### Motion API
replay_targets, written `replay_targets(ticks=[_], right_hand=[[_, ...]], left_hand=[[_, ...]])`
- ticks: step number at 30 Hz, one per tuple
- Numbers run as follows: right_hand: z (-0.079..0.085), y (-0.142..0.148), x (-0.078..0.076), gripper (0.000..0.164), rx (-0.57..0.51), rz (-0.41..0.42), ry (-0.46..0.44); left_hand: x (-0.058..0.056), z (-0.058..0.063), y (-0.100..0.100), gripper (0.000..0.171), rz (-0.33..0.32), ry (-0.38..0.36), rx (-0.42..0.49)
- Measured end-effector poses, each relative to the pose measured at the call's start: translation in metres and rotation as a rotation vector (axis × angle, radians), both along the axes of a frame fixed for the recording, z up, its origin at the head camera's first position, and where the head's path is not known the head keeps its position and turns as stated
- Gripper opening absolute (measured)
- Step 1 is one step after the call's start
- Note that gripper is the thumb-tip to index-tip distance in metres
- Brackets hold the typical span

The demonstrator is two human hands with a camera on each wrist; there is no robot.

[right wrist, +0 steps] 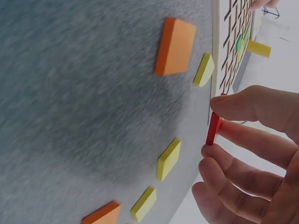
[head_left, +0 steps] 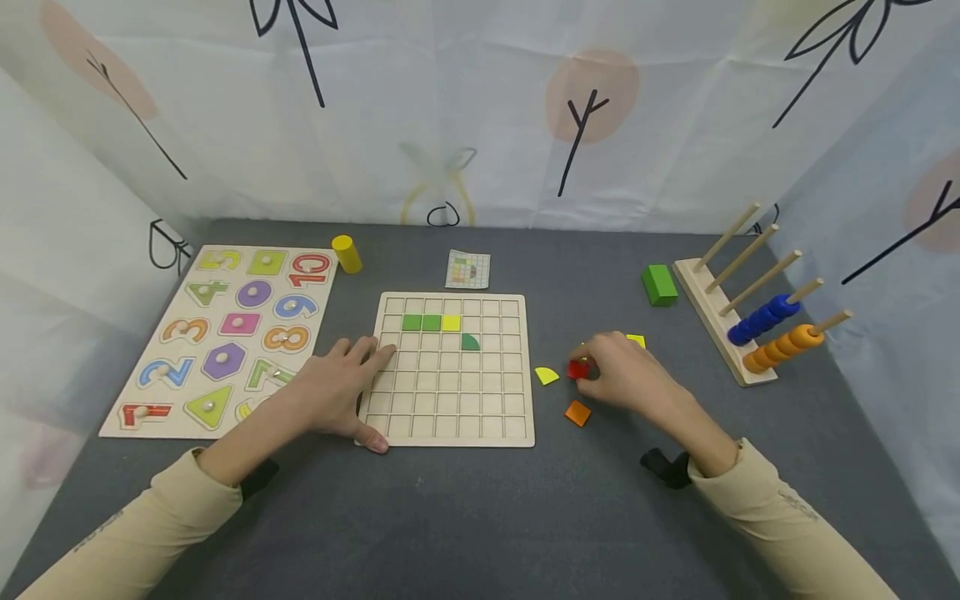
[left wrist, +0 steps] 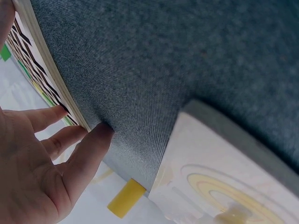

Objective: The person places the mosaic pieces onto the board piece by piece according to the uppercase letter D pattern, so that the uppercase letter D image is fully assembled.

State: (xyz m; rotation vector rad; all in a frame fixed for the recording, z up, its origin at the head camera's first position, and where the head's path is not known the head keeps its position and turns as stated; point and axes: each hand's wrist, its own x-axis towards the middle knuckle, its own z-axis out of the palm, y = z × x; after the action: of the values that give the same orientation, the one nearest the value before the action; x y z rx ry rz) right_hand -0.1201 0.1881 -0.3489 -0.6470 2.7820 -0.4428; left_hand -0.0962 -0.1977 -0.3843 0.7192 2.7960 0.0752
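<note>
My right hand pinches a small red tile between thumb and fingers, just right of a wooden grid board. Spread along the board's left edge, my left hand touches it with fingers and thumb. Two green square tiles, a yellow square tile and a green quarter-circle tile sit in the board's upper cells. Close to the right hand lie a yellow quarter-circle tile and an orange square tile. More yellow tiles and another orange tile show in the right wrist view.
A number-and-shape puzzle board lies at the left, with a yellow cylinder by its far corner. Behind the grid board is a small pattern card. At the right stand a green block and a pegged bead rack.
</note>
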Motion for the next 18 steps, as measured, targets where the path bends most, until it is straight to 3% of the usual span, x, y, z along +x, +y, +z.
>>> replay_targets(ticks=[8,18], right_hand=[[0.001,-0.021,-0.001,0.016,-0.044,0.037,-0.018],[0.001,-0.046,-0.008,0.011,-0.069,0.085,0.023]], left_hand=[[-0.001,-0.001,0.000,0.135,-0.006,0.011,-0.003],[-0.001,-0.002,-0.001,0.136,-0.005,0.010,-0.004]])
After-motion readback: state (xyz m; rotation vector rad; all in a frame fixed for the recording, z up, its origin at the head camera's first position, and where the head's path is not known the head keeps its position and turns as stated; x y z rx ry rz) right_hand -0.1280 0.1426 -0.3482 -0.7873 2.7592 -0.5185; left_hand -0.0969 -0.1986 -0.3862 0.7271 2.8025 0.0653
